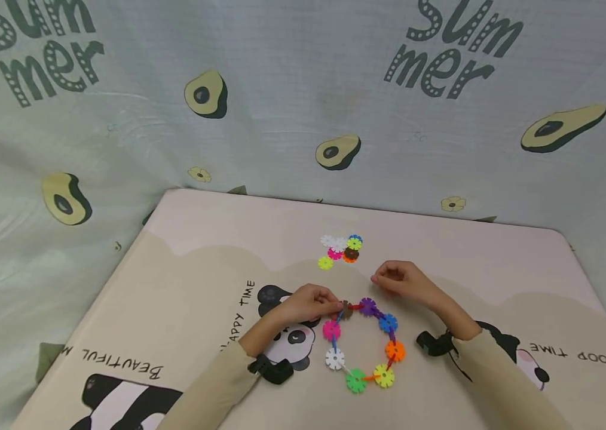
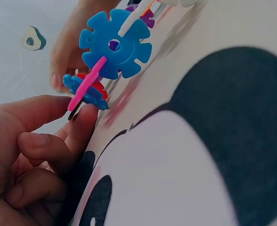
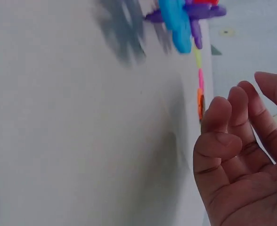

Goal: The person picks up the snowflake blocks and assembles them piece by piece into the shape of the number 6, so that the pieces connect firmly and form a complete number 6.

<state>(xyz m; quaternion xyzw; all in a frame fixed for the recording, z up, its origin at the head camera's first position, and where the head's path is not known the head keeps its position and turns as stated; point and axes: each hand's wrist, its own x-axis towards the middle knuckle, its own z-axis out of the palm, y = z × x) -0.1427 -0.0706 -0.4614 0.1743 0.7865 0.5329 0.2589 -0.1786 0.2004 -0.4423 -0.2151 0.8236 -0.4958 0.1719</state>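
Observation:
A ring of notched plastic discs, joined edge to edge in several colours, lies on the table. My left hand (image 1: 311, 303) pinches the brown disc (image 1: 346, 310) at the ring's upper left. In the left wrist view the fingertips hold that end of the chain, close to a pink disc (image 2: 87, 87) and a large blue disc (image 2: 98, 42). To the upper right of the ring, my right hand (image 1: 407, 280) hovers with loosely curled fingers and nothing in them. The purple disc (image 1: 367, 307) and blue disc (image 1: 388, 323) are the ring parts nearest it.
A small pile of loose discs (image 1: 337, 243), white, yellow, pink, blue, brown and orange, lies beyond the hands. The tabletop (image 1: 184, 269) carries printed pandas and words. Behind it hangs a cloth (image 1: 271, 119) with avocado prints.

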